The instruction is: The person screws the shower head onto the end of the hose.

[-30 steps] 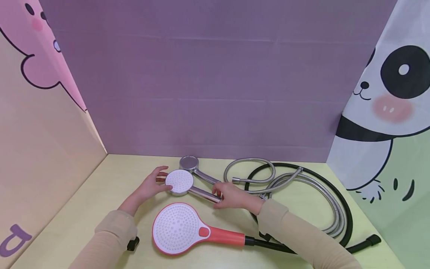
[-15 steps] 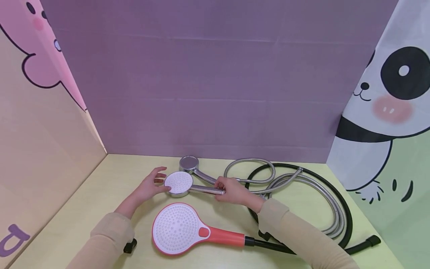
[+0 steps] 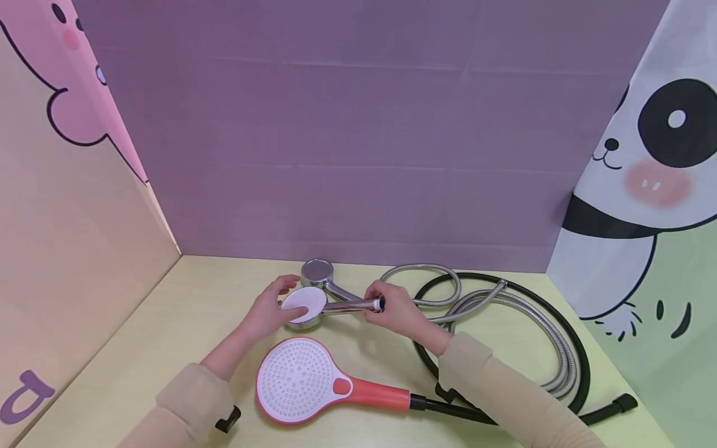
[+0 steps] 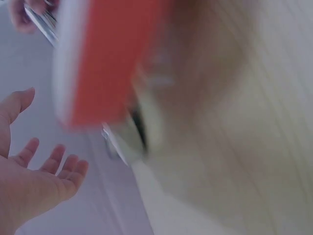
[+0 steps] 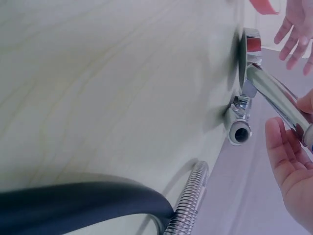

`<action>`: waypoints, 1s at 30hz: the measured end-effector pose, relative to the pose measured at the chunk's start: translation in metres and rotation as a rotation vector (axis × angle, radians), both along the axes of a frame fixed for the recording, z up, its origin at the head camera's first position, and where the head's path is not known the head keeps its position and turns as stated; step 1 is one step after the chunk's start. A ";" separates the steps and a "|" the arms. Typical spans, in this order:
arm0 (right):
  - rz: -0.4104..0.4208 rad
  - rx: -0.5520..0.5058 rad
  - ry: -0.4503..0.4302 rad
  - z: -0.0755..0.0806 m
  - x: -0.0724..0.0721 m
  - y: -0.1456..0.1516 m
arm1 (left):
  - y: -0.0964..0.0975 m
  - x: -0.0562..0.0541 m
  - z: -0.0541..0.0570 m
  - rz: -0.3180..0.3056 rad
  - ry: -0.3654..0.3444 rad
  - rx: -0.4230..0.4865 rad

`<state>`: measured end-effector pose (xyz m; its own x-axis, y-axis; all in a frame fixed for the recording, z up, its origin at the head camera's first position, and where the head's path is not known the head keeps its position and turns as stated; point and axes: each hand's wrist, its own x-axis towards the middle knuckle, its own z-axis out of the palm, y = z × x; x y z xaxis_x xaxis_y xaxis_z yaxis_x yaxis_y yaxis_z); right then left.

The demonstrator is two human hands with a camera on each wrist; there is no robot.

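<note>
A chrome shower head with a white face has its handle end raised, tilted off the table. My right hand grips that end between thumb and fingers, and the handle's open tip shows. In the right wrist view the chrome handle slants into the right hand. My left hand is beside the white face, its thumb overlapping it; the left wrist view shows the left hand with fingers spread. Behind lies a smaller chrome shower head. Nearer me lies a large red shower head with a white face.
A black hose runs from the red shower head and coils at the right. Silver metal hoses lie looped inside it. A purple panel stands at the table's back edge, with printed side panels left and right.
My right hand has lifted the handle end of the white-faced shower head and turned its open tip into sight. My left hand has shifted slightly right beside the face.
</note>
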<state>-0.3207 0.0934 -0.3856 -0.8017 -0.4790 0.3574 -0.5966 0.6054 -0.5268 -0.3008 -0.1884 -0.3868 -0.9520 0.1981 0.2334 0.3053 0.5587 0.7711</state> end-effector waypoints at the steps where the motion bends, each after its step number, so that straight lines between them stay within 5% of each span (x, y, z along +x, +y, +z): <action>1: 0.001 -0.016 0.008 0.001 0.001 0.000 | 0.004 0.002 0.002 -0.009 -0.012 0.028; 8: -0.005 -0.099 0.028 0.009 0.003 0.001 | 0.030 0.016 0.014 -0.086 -0.033 0.158; 16: -0.017 -0.205 -0.043 0.017 0.008 0.003 | 0.046 0.026 0.018 -0.087 -0.027 0.274; 30: -0.082 -0.341 -0.071 0.031 0.015 0.007 | 0.067 0.039 0.021 -0.076 -0.216 0.548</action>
<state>-0.3054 0.1004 -0.3547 -0.8614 -0.2747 0.4272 -0.5075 0.4324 -0.7453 -0.2616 -0.1215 -0.3658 -0.9772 0.1726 0.1235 0.1330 0.0444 0.9901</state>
